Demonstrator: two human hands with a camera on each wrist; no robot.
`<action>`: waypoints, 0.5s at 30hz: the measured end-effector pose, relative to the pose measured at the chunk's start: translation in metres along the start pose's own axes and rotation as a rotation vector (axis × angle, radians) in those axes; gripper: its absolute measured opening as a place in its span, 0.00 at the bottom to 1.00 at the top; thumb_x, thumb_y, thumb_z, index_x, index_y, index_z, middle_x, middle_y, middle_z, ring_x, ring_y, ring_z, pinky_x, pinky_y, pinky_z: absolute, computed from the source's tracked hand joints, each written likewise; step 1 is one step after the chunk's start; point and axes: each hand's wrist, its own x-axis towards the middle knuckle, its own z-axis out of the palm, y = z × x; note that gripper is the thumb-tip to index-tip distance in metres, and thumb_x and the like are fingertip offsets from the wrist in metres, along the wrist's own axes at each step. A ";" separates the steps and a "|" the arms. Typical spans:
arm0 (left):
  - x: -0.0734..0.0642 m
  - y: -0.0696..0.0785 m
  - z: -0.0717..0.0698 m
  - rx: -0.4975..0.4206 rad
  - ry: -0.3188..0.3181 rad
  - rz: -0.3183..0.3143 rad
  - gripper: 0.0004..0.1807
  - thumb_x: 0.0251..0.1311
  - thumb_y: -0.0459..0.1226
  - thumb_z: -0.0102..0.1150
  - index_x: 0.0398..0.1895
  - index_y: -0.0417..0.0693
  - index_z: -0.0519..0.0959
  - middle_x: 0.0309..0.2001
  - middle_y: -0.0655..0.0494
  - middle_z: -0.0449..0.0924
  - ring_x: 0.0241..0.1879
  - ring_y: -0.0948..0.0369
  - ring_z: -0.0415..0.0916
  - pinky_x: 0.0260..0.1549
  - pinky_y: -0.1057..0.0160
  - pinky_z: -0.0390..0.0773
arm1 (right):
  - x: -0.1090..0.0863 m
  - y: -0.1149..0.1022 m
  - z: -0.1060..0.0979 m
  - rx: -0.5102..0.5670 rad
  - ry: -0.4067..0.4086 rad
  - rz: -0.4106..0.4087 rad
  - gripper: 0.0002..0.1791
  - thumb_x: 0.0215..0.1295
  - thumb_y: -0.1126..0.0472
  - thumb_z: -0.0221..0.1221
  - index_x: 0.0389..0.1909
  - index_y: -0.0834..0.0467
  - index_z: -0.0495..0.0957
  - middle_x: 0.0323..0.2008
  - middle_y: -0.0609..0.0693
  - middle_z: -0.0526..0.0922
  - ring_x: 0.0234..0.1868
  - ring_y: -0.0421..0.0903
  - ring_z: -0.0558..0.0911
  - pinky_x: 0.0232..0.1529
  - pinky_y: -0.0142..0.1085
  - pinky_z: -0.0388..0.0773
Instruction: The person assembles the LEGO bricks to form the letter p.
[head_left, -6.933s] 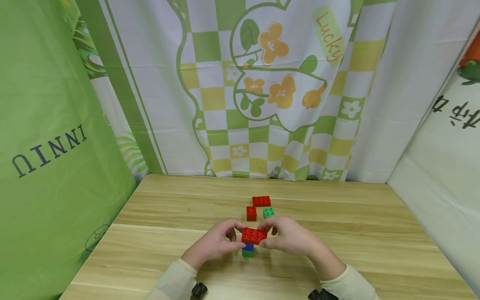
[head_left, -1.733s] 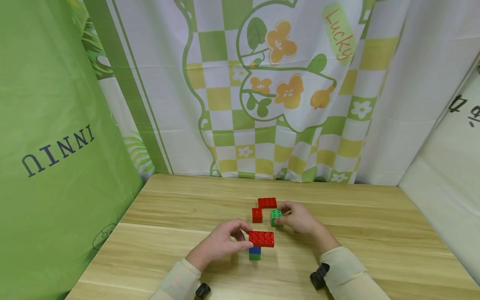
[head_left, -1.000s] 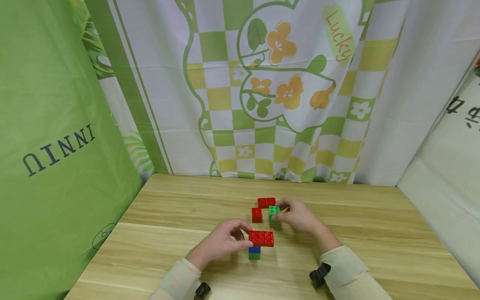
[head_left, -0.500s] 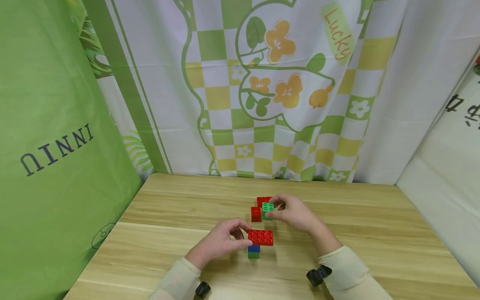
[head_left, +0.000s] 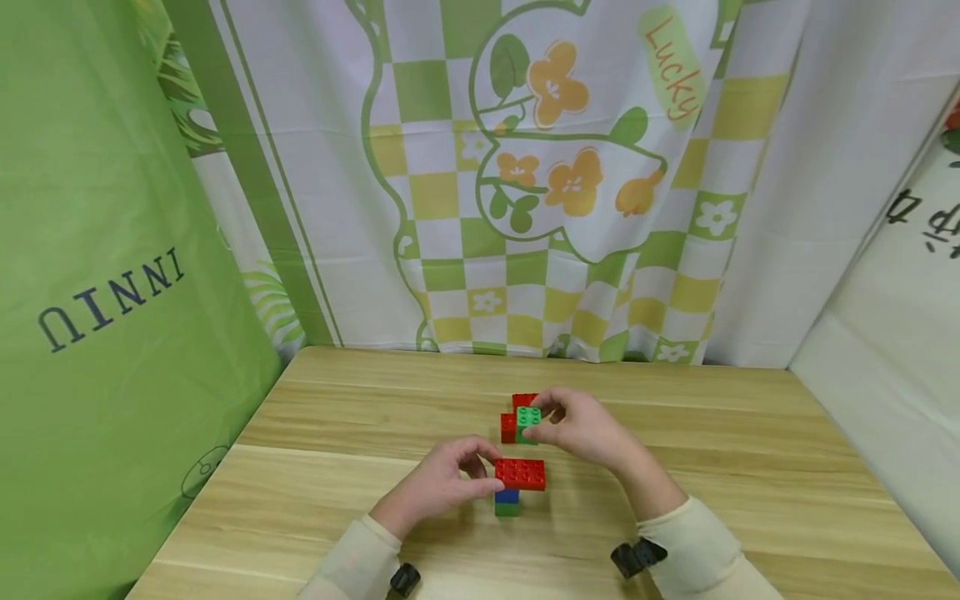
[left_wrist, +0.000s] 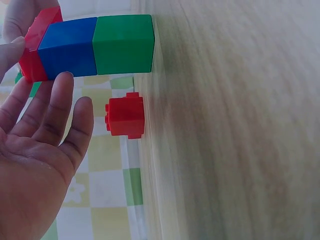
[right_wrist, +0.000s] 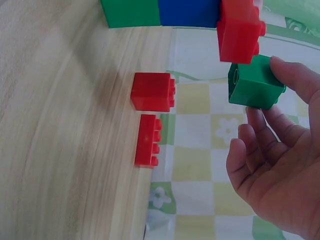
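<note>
A small stack stands upright near the middle of the table: a green toy brick [left_wrist: 124,44] at the bottom, a blue brick [left_wrist: 68,47] above it, and a longer red brick [head_left: 521,473] on top, overhanging to the right. My left hand [head_left: 442,483] pinches the left end of that red brick between thumb and fingers. Another green brick [right_wrist: 255,82], square with studs on top, is in my right hand [head_left: 588,429], between thumb and fingertips. It is raised off the table behind the stack, and in the head view it partly covers the red bricks beyond.
Behind the stack on the wooden table [head_left: 360,400] sit a small square red brick [right_wrist: 151,91] and a longer, low red brick [right_wrist: 146,140]. A patterned curtain [head_left: 480,275] hangs at the table's far edge, with a green cloth [head_left: 135,400] along the left.
Earlier both hands held the long red brick on the stack. Since then my right hand has let go, taken the green brick, raised it and moved it left. My left hand has stayed put.
</note>
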 end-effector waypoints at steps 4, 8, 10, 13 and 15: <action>0.000 0.001 0.000 -0.010 -0.001 -0.005 0.14 0.60 0.44 0.68 0.47 0.57 0.79 0.37 0.55 0.81 0.34 0.62 0.77 0.31 0.65 0.77 | -0.003 -0.003 0.001 0.002 -0.005 -0.010 0.22 0.54 0.51 0.72 0.47 0.53 0.79 0.39 0.48 0.79 0.40 0.48 0.76 0.34 0.40 0.76; 0.000 -0.001 0.000 -0.017 0.002 -0.004 0.14 0.60 0.45 0.68 0.47 0.57 0.79 0.37 0.54 0.81 0.34 0.62 0.77 0.30 0.65 0.77 | -0.007 -0.005 0.001 0.003 -0.006 -0.021 0.20 0.53 0.50 0.72 0.45 0.52 0.80 0.38 0.48 0.78 0.39 0.48 0.75 0.33 0.40 0.76; 0.001 -0.002 0.001 -0.013 0.004 0.001 0.14 0.60 0.45 0.68 0.47 0.57 0.79 0.37 0.54 0.81 0.33 0.62 0.77 0.30 0.65 0.77 | -0.009 -0.006 0.002 0.002 -0.010 -0.032 0.19 0.54 0.51 0.72 0.44 0.52 0.80 0.37 0.48 0.78 0.39 0.48 0.75 0.33 0.41 0.76; 0.001 -0.003 0.001 -0.006 0.010 0.007 0.14 0.60 0.45 0.68 0.47 0.56 0.80 0.36 0.54 0.82 0.33 0.63 0.77 0.29 0.65 0.76 | -0.011 -0.007 0.003 0.000 -0.019 -0.049 0.18 0.54 0.51 0.72 0.43 0.51 0.80 0.37 0.47 0.78 0.39 0.48 0.75 0.33 0.41 0.76; 0.001 -0.003 0.002 -0.009 0.013 0.006 0.15 0.59 0.45 0.68 0.47 0.55 0.80 0.37 0.52 0.82 0.33 0.63 0.77 0.28 0.65 0.76 | -0.013 -0.007 0.004 -0.001 -0.026 -0.058 0.18 0.54 0.50 0.72 0.43 0.52 0.80 0.37 0.47 0.78 0.39 0.48 0.75 0.33 0.41 0.76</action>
